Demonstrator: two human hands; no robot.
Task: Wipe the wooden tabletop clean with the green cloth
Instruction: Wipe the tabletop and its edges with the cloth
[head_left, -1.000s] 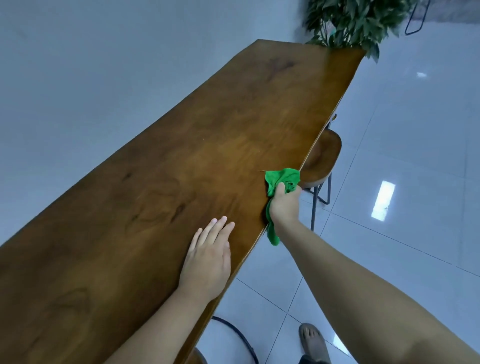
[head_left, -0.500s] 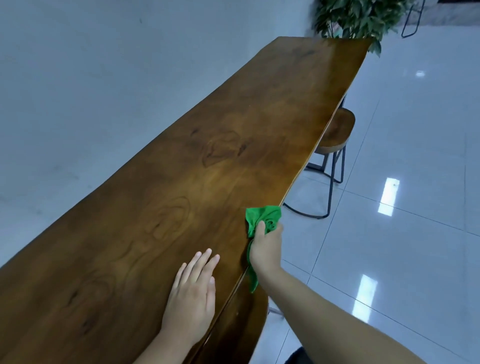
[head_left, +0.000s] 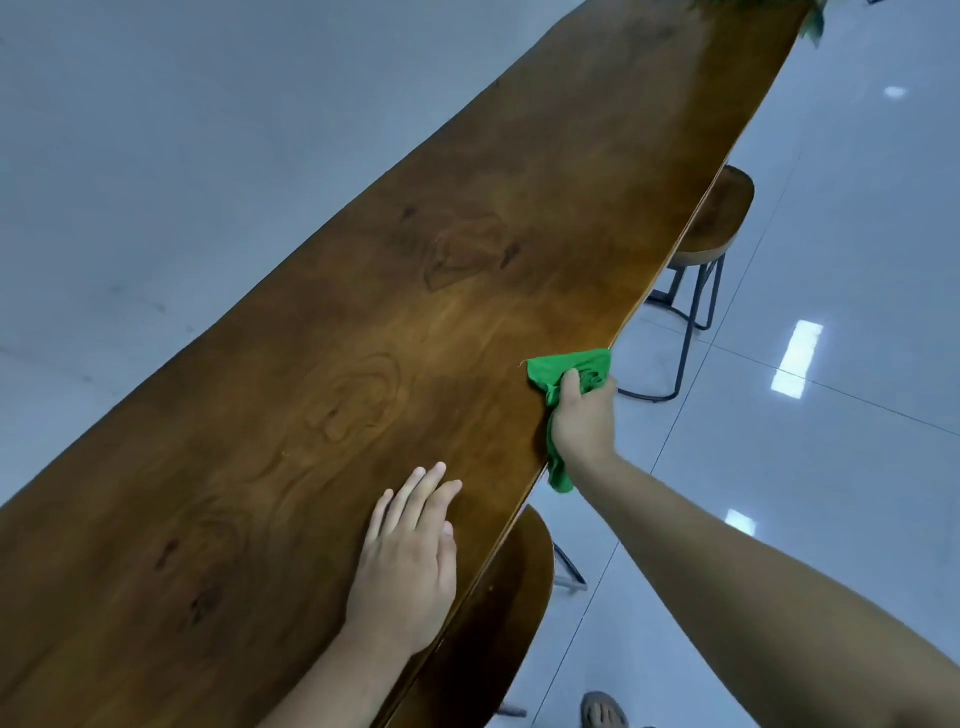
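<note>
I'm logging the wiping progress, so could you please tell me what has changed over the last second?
The right hand with the green cloth worked along the tabletop's right edge, and the person stepped along the table: a second stool now shows under that edge. Unchanged: the cloth stays gripped, part hanging over the edge, and the left hand stays flat on the wood.

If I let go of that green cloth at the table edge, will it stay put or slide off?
The green cloth looks limp: a tail hangs below the tabletop edge. Unheld by the right hand, it would probably slump and might slide off.
</note>
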